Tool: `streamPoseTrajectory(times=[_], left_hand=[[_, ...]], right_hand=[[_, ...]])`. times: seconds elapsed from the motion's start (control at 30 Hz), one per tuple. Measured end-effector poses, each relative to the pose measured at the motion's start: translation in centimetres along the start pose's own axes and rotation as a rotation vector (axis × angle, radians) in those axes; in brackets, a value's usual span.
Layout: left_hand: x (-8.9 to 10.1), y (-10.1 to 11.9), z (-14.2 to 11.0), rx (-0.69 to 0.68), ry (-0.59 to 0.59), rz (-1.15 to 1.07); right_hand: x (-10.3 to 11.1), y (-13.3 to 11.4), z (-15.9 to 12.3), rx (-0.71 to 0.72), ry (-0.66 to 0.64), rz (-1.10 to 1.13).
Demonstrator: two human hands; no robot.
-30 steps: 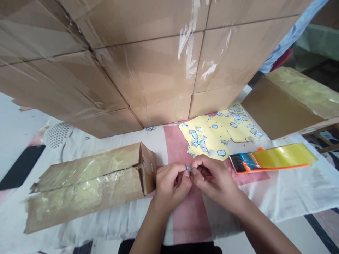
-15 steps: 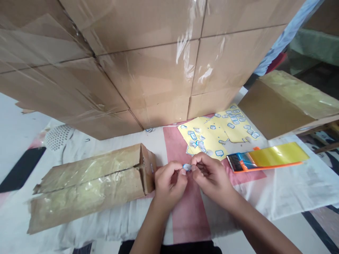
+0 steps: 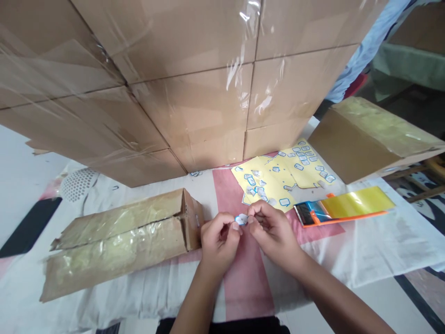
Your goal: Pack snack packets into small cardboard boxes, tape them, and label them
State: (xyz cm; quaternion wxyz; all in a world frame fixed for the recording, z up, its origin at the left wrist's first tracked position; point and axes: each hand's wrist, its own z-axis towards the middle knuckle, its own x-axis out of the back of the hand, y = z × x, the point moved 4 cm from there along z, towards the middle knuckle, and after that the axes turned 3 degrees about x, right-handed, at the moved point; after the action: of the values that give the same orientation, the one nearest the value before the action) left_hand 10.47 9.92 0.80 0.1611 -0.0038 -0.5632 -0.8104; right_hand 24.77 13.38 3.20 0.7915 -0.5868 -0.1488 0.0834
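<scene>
Both of my hands meet over the pink strip of the cloth near the front middle. My left hand and my right hand each pinch a small white sticker with a blue outline between thumb and fingertips. Just beyond my right hand lie yellow backing sheets dotted with several more such stickers. To the right of them rests a flat orange, blue and yellow package.
A wall of stacked taped cardboard cartons fills the back. A long, flat taped carton lies left of my hands. Another brown carton stands at the right. A white and pink cloth covers the surface.
My hands have stayed together on the sticker; it now shows more plainly between the fingertips. The view has shifted slightly to the right and down.
</scene>
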Motion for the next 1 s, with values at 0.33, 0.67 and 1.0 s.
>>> streamPoseTrajectory(times=[0.33,0.67,1.0], left_hand=[[0.02,-0.64,-0.49,0.026,0.003,-0.041],[0.05,-0.53,-0.51,-0.024,0.024,-0.045],[-0.02,-0.26,-0.66,-0.052,0.038,-0.025]], right_hand=[[0.03,0.09,-0.02,0.005,0.025,0.047],[-0.17,0.2,-0.25,0.017,0.051,0.073],[-0.24,0.31,-0.55,0.036,0.091,0.053]])
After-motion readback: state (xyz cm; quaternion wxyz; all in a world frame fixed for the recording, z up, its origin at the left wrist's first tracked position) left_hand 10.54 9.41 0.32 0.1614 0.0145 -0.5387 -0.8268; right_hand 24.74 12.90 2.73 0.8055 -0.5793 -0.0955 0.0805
